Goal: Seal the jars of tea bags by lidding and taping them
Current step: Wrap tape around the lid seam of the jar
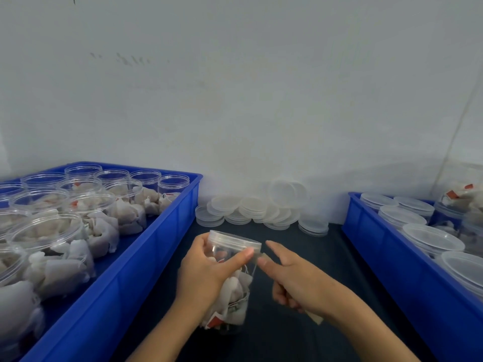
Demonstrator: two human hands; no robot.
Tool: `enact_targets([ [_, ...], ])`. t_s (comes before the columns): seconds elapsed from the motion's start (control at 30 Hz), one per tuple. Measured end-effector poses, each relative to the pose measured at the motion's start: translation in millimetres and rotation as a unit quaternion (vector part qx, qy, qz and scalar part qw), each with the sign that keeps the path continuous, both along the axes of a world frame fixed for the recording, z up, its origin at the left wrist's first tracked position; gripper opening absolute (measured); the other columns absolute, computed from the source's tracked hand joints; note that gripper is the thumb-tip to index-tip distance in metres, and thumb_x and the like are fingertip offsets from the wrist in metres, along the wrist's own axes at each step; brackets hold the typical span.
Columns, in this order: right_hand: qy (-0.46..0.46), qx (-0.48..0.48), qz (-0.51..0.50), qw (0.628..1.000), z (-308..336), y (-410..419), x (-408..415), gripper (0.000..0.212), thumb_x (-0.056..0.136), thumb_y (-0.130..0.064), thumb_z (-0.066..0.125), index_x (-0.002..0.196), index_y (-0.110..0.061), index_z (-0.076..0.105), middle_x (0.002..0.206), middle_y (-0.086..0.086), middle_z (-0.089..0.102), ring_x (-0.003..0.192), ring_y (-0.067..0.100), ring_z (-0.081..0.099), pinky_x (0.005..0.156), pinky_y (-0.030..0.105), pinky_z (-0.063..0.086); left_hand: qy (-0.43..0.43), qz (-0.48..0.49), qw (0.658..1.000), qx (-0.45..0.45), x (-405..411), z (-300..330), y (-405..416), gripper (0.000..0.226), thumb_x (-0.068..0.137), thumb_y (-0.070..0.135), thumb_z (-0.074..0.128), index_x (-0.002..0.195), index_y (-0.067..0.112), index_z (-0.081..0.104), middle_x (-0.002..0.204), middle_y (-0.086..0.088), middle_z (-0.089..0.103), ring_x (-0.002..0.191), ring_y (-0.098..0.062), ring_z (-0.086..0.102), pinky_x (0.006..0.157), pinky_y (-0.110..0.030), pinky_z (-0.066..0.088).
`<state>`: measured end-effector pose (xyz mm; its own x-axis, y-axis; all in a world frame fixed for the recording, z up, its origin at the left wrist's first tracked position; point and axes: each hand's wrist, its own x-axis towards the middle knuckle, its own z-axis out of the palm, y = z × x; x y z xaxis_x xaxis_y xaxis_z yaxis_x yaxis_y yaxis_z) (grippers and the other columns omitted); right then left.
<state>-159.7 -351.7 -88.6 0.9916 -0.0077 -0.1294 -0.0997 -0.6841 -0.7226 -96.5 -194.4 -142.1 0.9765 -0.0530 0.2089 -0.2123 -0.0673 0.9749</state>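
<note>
A clear plastic jar (230, 288) full of white tea bags is tilted above the dark table, with a translucent lid (235, 241) on its top. My left hand (206, 270) grips the jar near the lid, thumb lying across its front. My right hand (295, 278) is just to the jar's right; its thumb and forefinger pinch a strip of clear tape (262, 257) that reaches the lid's edge. The lower fingers of that hand are curled round something pale (315, 317), partly hidden.
A blue tray (167, 231) on the left holds several open jars of tea bags. A blue tray (371, 231) on the right holds several lidded jars. A pile of loose lids (256, 210) lies against the white wall at the back.
</note>
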Motion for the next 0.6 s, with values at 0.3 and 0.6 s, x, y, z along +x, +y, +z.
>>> enact_targets([
  [0.3,-0.085,-0.081,-0.039,0.992,7.2,-18.1,3.2,0.052,0.094,-0.050,0.050,0.143,-0.042,0.031,0.067,-0.013,0.047,0.070,0.005,0.052,0.078,0.029,0.046,0.038,-0.077,0.995,-0.059,1.6,6.2,7.7,0.074,0.042,0.048,0.082,0.105,0.014,0.065,0.090,0.001,0.076,0.078,-0.014,0.073,0.061,-0.019,0.054],
  [0.6,-0.090,-0.101,-0.037,0.990,2.5,-14.1,5.7,0.042,0.096,-0.051,0.047,0.137,-0.046,0.040,0.103,-0.012,0.060,0.104,0.013,0.058,0.094,0.035,0.046,0.093,-0.151,0.977,-0.116,2.5,5.8,11.3,0.069,0.047,0.039,0.080,0.107,0.008,0.065,0.087,-0.011,0.075,0.070,-0.020,0.073,0.054,-0.023,0.055],
])
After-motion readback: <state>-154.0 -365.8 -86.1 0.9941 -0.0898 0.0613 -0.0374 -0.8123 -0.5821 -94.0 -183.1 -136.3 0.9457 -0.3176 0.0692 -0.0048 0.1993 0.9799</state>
